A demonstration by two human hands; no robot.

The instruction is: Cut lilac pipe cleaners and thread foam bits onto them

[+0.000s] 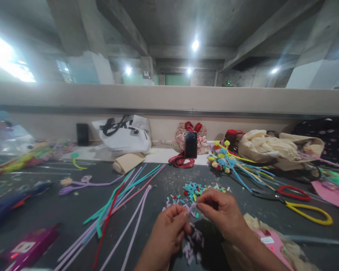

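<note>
My left hand [172, 229] and my right hand [224, 210] meet over the dark table, fingertips pinched. Between them is a small lilac piece of pipe cleaner [191, 207], partly covered by the fingers. Just beyond lies a pile of short cut pieces [194, 189], mostly blue with some red, yellow and green. More short lilac pieces [188, 251] are scattered below and between my wrists. To the left, long pipe cleaners [114, 203] in lilac, teal, red and pink lie in a loose fan.
Scissors [282, 198] with red and yellow handles lie at right, near a bunch of pipe-cleaner flowers [222, 158]. A phone [191, 145] stands against a patterned pouch at the back. A white bag [125, 135] sits behind. A magenta device [32, 244] is at lower left.
</note>
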